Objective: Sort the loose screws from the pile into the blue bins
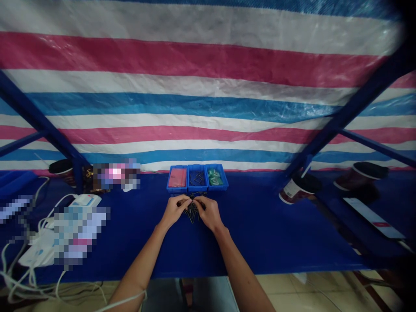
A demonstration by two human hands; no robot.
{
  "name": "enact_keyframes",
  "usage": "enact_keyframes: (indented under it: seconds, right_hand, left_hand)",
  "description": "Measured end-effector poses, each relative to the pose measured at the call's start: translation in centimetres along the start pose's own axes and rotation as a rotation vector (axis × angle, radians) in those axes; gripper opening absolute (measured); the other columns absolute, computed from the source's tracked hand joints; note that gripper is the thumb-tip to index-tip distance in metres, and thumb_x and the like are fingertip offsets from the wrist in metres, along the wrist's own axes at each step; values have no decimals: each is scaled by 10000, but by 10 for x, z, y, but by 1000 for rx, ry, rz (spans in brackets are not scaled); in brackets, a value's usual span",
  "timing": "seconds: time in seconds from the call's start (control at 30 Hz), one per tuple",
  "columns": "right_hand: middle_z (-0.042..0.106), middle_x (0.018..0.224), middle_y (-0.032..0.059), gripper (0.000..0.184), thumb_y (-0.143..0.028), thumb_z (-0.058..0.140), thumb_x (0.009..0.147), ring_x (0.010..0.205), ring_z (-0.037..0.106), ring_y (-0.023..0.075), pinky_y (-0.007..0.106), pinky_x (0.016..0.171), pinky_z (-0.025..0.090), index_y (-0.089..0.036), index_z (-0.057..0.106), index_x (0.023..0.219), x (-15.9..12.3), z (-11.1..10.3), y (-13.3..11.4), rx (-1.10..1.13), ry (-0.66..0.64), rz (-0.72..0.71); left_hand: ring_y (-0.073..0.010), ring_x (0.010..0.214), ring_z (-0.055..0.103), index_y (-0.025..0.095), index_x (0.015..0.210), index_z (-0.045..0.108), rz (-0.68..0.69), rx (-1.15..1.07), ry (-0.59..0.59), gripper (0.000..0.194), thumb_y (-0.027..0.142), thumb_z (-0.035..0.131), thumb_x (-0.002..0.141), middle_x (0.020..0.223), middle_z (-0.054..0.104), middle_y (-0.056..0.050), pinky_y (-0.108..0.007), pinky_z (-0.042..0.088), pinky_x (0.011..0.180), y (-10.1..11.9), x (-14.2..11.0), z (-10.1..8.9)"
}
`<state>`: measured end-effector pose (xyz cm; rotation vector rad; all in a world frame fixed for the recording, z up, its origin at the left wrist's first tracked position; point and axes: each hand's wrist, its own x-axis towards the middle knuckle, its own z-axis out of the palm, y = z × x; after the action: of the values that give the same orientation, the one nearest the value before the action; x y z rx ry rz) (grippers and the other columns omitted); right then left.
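Both my hands meet over a small pile of dark, thin screws or nails (pixel 192 214) on the blue tabletop. My left hand (pixel 175 209) reaches in from the left, its thumb and fingers pinched together at the pile's upper edge. From the other side comes my right hand (pixel 208 209), also pinched, its fingertips close to those of the left. Whatever lies between the fingertips is too small to make out. Just behind stand three joined blue bins: one with pink packets (pixel 178 177), one with loose dark screws or nails (pixel 196 177), one with green-and-white packets (pixel 214 177).
White power strips (pixel 40 249) with tangled cables lie at the left, beside a pixelated device. A lidded cup (pixel 294 190) stands at the right, near another cup (pixel 360 177) and a phone-like slab (pixel 373 218). Blue posts and a striped sheet (pixel 208 99) bound the back.
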<state>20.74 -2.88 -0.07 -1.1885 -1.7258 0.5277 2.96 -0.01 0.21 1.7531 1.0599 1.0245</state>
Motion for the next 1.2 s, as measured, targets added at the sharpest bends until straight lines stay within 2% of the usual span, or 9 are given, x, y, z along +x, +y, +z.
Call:
enact_keyframes:
  seconds: [0.53,0.87,1.2]
  right_hand:
    - [690,841,46,185,-293,555,961,739,638,177,273,693,490,-220,725,966,1,-1,-1,20,22,-19]
    - [663,908,35,115,-260,608,936,745,619,156,258,680,482,-227,711,975,1,0,-2,48,24,-14]
    - [683,903,49,193,-276,537,979,823,644,184,276,713,490,-238,723,1012,1,-1,-2,40,20,-24]
  left_hand:
    - [-118,544,505,126,876,720,11,-17,0,311,419,617,901,606,603,-5,-213,367,550,3,-1,0]
    - [-115,546,503,121,861,713,1,-21,-3,304,404,611,906,599,597,0,-210,362,551,3,-1,-1]
    - [-117,542,504,130,875,720,2,-11,-3,312,425,623,895,598,598,3,-213,366,557,4,-1,0]
